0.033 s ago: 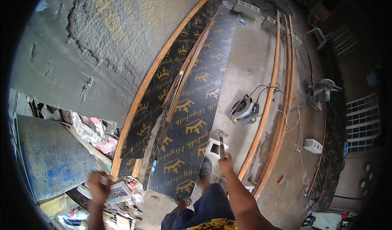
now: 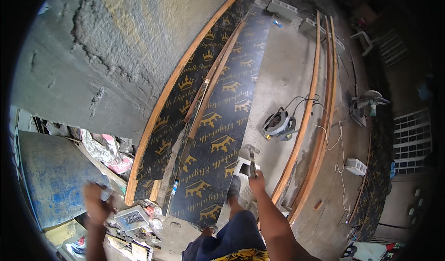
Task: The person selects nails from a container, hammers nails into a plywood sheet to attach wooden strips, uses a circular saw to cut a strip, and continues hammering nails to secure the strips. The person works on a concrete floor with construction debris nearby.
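My right hand is closed around the handle of a hammer. The hammer's head points away from me, just beyond a hollow concrete block on the floor. My left hand is raised at the lower left, beside a worn blue drum. Its fingers look curled and somewhat blurred, with a small pale patch between them that I cannot make out. Close to that hand sits a shallow white tray with dark thin pieces in it. A black crown-patterned panel lies left of my legs.
Timber strips edge a second patterned panel along the plastered wall. Long wooden beams run along the right. A corded circular saw rests on the floor between panel and beams. Another concrete block stands farther right, near loose cable.
My left hand has moved left and slightly up, away from the white tray. The right hand and hammer have hardly shifted.
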`<state>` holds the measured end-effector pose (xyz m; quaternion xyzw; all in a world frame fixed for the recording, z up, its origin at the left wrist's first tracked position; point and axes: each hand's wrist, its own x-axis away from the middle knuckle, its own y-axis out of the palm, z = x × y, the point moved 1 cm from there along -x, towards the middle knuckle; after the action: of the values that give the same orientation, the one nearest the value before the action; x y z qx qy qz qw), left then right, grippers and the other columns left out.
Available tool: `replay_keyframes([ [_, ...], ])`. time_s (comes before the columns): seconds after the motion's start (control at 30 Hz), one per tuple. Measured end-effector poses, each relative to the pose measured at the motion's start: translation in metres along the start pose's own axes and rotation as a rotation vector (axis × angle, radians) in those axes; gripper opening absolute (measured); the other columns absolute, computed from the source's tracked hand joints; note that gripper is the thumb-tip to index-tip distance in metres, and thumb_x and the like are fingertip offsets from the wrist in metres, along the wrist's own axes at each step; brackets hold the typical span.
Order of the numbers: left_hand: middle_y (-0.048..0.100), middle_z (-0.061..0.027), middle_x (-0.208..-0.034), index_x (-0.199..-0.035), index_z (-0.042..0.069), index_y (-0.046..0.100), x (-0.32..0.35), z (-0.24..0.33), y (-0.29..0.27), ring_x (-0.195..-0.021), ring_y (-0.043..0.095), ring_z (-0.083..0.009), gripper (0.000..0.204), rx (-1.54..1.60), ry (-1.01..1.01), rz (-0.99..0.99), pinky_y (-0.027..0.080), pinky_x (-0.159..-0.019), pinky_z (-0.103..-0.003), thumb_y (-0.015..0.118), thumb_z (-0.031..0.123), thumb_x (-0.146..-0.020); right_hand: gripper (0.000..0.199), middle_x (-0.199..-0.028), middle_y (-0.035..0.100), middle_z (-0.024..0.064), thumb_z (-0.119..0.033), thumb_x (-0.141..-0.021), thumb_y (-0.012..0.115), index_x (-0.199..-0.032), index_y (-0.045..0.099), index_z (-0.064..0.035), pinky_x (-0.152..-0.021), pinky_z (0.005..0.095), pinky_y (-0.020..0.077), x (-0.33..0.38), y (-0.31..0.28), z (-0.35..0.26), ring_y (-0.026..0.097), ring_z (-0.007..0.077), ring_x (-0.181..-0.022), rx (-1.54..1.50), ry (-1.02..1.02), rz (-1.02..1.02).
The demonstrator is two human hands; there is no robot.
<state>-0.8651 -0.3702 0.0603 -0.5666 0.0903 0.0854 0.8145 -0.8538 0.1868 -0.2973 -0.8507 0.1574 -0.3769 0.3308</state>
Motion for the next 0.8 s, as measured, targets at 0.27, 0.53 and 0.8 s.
replay_keyframes([
  [0.27, 0.063, -0.0155, -0.090, -0.100, 0.008, 0.062, -0.181, 0.002, 0.024, -0.085, 0.061, -0.0390, 0.028, -0.359, -0.029, -0.039, 0.051, -0.081, -0.046, 0.082, 0.017, -0.083, 0.049, -0.121, 0.070, 0.0331, -0.021, -0.093, 0.060, -0.139, 0.049, -0.0061, -0.099, 0.0556, 0.0523, -0.155, 0.063, -0.030, 0.067, 0.0507, -0.113, 0.193, 0.133, -0.043],
  [0.53, 0.060, -0.0162, -0.098, -0.107, 0.008, 0.058, -0.013, 0.038, 0.151, -0.092, 0.058, -0.0387, 0.034, -0.297, -0.644, -0.612, 0.048, -0.085, -0.047, 0.082, 0.019, -0.084, 0.040, -0.138, 0.060, 0.0258, -0.009, -0.095, 0.065, -0.133, 0.056, 0.0003, -0.106, 0.0519, 0.0485, -0.165, 0.102, -0.113, 0.057, 0.0425, -0.131, 0.486, -0.305, 0.040],
  [0.8, 0.057, -0.0169, -0.106, -0.114, 0.007, 0.054, -0.017, 0.015, 0.173, -0.099, 0.056, -0.0383, 0.041, -0.284, -0.785, -0.792, 0.045, -0.090, -0.048, 0.081, 0.022, -0.086, 0.065, -0.153, 0.047, 0.0258, -0.029, -0.105, 0.066, -0.155, 0.037, -0.0004, -0.097, 0.0484, 0.0570, -0.184, 0.342, -0.346, 0.060, 0.0354, -0.129, -0.070, 0.081, -0.567],
])
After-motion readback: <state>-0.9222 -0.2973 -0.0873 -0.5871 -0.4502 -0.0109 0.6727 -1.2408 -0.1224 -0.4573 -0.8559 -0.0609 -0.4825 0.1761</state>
